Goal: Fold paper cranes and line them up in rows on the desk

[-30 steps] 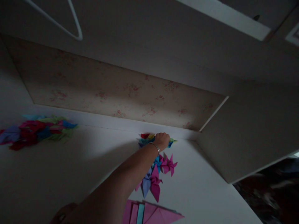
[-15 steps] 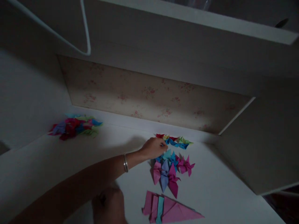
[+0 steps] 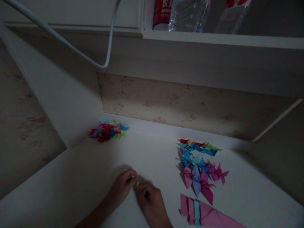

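Two hands meet low on the desk, folded paper all around

Two hands sit close together at about 6 o'clock on the white desk (image 3: 71, 177), fingertips nearly touching. The left hand (image 3: 122, 186) comes in from 7 o'clock with its fingers (image 3: 130, 180) curled narrow, and something small and pale seems pinched at their tips, though the light is too dim to say what. The right hand (image 3: 152, 204) lies just beside it, knuckles up, fingers tucked under; whether they grip anything, I cannot tell.

Over at 3 o'clock from the hands lie the folded paper cranes (image 3: 199, 177), pink, purple and blue, packed in a loose cluster within easy reach. Beyond them, toward 1 o'clock, a row of multicoloured folded pieces (image 3: 198, 147) runs along the back ledge, lined up as if sorted. At 4 o'clock, a stack of pink paper (image 3: 204, 213) with one teal sheet in it lies flat near the desk's front edge, close to the right hand.

Far off at 11 o'clock, a separate heap of mixed folded paper (image 3: 108, 130) sits in the corner, well apart from everything else. Above, a shelf (image 3: 213, 39) carries a clear plastic bottle (image 3: 187, 14), and a white cable (image 3: 104, 47) loops down at upper left.
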Demonstrator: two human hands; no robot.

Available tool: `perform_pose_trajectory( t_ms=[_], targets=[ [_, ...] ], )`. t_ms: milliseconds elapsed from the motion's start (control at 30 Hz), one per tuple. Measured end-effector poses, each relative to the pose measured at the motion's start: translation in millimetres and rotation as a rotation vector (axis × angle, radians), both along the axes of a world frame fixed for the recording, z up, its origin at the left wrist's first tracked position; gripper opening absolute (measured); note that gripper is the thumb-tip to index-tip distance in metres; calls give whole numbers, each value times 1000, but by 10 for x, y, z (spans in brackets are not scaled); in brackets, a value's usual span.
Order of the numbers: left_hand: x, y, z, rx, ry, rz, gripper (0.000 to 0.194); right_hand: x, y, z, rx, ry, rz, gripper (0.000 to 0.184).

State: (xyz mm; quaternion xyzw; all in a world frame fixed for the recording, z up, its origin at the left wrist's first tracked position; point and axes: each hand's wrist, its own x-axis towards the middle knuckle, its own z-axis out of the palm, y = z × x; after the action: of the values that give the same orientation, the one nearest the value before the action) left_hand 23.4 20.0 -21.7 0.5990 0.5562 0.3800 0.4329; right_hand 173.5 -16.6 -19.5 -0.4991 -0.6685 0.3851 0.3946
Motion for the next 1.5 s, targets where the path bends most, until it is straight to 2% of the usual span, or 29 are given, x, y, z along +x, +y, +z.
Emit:
perform_pose_trajectory(
  t_ms=[133, 433, 633, 767, 833, 967, 1100, 1200, 1333, 1433, 1500],
  targets=[
    [17, -7, 34, -40, -76, -67, 18, 14, -5, -34, -18, 19, -7, 24],
    [-4, -24, 212, -92, -53, -11, 14, -14, -37, -27, -19, 3, -14, 16],
    [-17, -21, 190, -139, -106, 37, 14, -114, -69, -39, -45, -9, -45, 18],
    [-34, 5, 124, -101, -119, 56, 10, -158, 36, -81, -145, 108, -84, 18],
    [-36, 25, 94, -71, -132, 84, 9, -189, 185, -70, -168, 131, -105, 20],
    [-38, 80, 53, -114, -183, 57, 15, -364, 701, 70, -36, -159, -52, 31],
    [-51, 130, 6, -107, -201, 53, 20, -754, 1321, 287, 65, -342, 71, 25],
    [-68, 151, -40, -88, -180, 49, 18, -1090, 1681, 418, 183, -521, 151, 20],
    [-83, 168, -71, -91, -197, 13, 9, -1405, 1978, 475, 309, -757, 206, 34],
    [-86, 176, -45, -69, -232, -30, 4, -1513, 2123, 430, 357, -894, 242, 41],
    [-81, 180, -17, -47, -239, -54, 7, -1539, 2195, 380, 368, -967, 260, 40]
  ],
)
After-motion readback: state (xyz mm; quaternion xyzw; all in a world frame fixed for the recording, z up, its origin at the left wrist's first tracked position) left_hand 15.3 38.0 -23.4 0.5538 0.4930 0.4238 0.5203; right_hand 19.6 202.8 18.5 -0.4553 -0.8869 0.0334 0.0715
